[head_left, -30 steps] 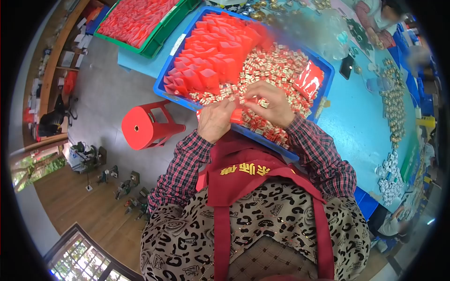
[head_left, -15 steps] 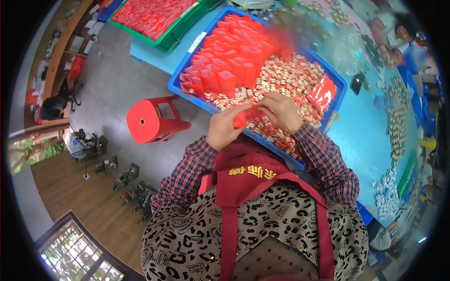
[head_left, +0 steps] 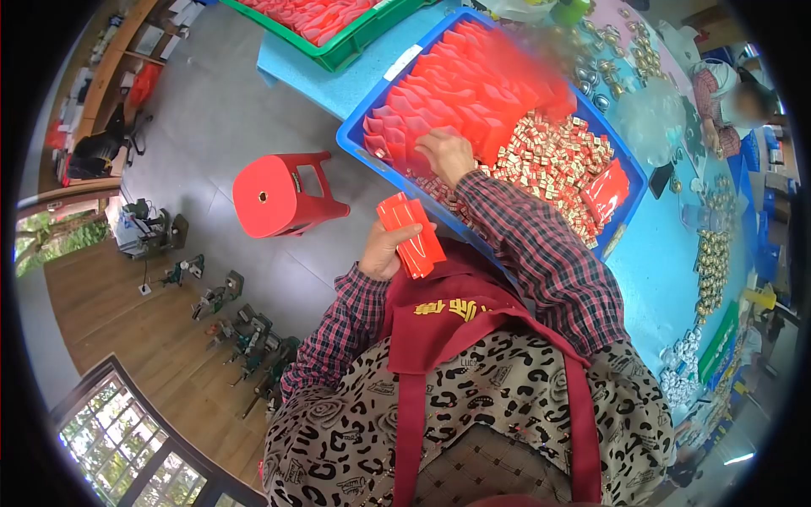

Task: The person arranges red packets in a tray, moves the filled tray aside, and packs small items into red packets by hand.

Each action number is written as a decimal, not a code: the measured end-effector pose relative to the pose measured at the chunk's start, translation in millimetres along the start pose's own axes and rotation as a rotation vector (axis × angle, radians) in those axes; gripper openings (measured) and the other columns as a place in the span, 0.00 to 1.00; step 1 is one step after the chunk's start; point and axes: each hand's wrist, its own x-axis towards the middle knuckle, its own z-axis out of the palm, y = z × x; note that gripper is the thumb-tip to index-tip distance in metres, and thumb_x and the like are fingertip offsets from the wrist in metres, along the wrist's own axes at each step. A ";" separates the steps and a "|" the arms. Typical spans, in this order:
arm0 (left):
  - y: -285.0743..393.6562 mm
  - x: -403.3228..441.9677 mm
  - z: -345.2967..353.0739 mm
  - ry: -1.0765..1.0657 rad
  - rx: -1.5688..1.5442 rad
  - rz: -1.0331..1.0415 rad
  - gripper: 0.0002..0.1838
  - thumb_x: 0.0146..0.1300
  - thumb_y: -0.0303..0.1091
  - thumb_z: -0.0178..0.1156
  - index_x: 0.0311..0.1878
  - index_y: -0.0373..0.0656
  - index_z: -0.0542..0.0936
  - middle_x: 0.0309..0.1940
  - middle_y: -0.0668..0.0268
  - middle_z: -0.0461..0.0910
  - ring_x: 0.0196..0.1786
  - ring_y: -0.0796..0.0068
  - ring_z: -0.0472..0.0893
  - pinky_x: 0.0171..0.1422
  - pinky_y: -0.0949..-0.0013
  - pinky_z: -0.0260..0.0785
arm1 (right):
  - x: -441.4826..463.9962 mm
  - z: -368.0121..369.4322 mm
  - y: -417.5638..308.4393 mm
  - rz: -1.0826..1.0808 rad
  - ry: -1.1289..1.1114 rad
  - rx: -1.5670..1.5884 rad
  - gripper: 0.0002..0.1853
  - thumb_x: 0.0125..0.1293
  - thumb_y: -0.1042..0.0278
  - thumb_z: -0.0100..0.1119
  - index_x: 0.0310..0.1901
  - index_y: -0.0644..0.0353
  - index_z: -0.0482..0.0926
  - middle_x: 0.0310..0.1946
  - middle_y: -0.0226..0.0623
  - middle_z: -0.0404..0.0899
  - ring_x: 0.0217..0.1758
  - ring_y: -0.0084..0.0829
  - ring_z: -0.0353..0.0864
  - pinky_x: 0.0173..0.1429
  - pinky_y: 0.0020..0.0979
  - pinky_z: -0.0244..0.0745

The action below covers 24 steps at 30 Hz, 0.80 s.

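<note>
My left hand [head_left: 385,252] is closed round a small stack of flat red pouches [head_left: 411,237], held in front of the apron beside the tray. Over the near left part of the blue tray [head_left: 364,108], my right hand [head_left: 449,155] has its fingers pinched at the edge of a red pouch by the standing rows. Those rows of upright red pouches [head_left: 456,89] fill the tray's left and far side. Small red and cream block-like pieces [head_left: 553,160] lie heaped in the rest, with a shiny red packet [head_left: 606,193] on top at the right.
A green crate [head_left: 338,52] of red pouches stands beyond the tray on the light-blue table [head_left: 646,283]. Gold bell-like pieces [head_left: 712,270] and silver ones [head_left: 678,367] lie along the right. A red stool [head_left: 266,196] stands left. Another person [head_left: 718,101] sits across the table.
My hands have parted. The left now holds the red stack lower, outside the tray; the right has moved left and up to the standing pouches. The view has shifted slightly.
</note>
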 end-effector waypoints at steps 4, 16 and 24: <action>-2.8 9.1 -4.7 0.009 0.034 0.064 0.22 0.57 0.17 0.62 0.55 0.37 0.72 0.43 0.60 0.81 0.39 0.63 0.84 0.48 0.67 0.79 | 1.1 17.0 -4.4 0.045 0.071 -0.003 0.11 0.60 0.64 0.62 0.43 0.54 0.81 0.34 0.32 0.82 0.38 0.43 0.82 0.38 0.39 0.77; -46.9 34.6 15.1 -0.005 0.105 0.221 0.16 0.60 0.19 0.62 0.52 0.38 0.75 0.42 0.60 0.81 0.39 0.71 0.82 0.45 0.71 0.76 | -94.7 -89.7 -37.8 0.398 -0.231 0.648 0.10 0.57 0.66 0.68 0.28 0.60 0.77 0.22 0.29 0.74 0.22 0.25 0.67 0.27 0.27 0.63; -38.7 26.1 25.2 -0.042 0.076 0.259 0.13 0.59 0.23 0.64 0.48 0.40 0.78 0.37 0.64 0.79 0.34 0.73 0.78 0.43 0.75 0.73 | -145.5 -146.4 -20.3 0.280 0.239 0.336 0.08 0.58 0.68 0.65 0.28 0.58 0.76 0.24 0.31 0.71 0.25 0.30 0.67 0.32 0.29 0.64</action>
